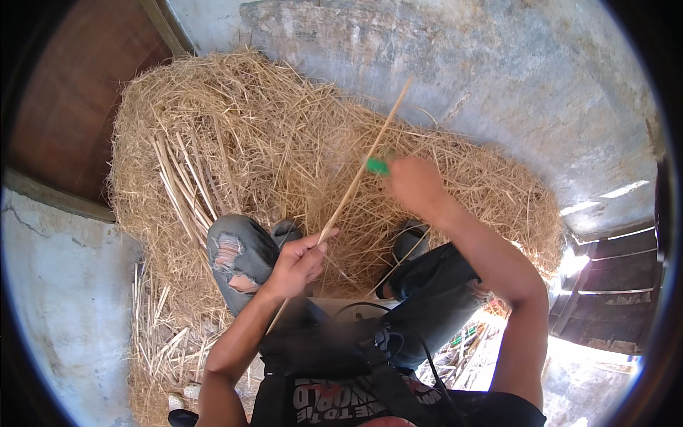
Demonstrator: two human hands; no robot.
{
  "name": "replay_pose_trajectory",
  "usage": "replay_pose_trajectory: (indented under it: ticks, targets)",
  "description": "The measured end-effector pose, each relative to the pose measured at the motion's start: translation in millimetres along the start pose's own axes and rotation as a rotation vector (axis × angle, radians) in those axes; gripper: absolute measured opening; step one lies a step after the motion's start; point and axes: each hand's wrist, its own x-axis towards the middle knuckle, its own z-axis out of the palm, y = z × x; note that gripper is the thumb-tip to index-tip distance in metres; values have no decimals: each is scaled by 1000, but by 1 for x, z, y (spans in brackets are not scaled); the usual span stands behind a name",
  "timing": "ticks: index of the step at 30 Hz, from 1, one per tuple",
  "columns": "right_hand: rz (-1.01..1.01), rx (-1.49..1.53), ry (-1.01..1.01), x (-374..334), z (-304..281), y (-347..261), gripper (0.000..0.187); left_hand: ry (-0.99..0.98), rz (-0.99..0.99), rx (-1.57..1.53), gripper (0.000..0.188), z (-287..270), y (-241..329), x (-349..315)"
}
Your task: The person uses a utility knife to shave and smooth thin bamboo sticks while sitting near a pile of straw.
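A: Where do we have the long, thin, pale-tan split strip of cane-like material (346, 199)?

B: We have it slanting up and away from our lap, its far tip near the stained grey-blue plaster wall (512, 64) in our view. Our left hand (297, 269) has its grip pinching the strip between thumb and fingers, and the lower end comes out beneath that hand.

A: And our right hand (416, 186)?

B: We see that grip curled into a fist around a small bright-green object (377, 166), which pokes out toward the strip. Motion blurs it, so we cannot tell whether the two touch.

A: What lies around us?

B: Ahead of us spreads a big heap of loose golden straw (263, 121). On its left part rests a loose bundle of pale, narrow sticks (186, 178), just beyond our left knee in faded dark-grey jeans torn at the knee (238, 249). At the far left stands a reddish-brown flat panel (78, 92) with a wooden frame edge.
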Motion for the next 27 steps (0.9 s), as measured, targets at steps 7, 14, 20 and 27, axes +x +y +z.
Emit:
replay_pose_trajectory:
  ticks: [7,14,20,27]
  targets:
    - [3,149,-104,-13,18,-35,25,40,9,15,41,1,0,2]
    - [391,27,121,33,-18,76,27,-33,4,273,44,7,0,-8]
    - [746,-6,318,-2,5,210,35,-154,51,349,41,4,5,-18]
    - [564,306,384,-20,-9,149,42,5,163,459,42,-2,-1,-11]
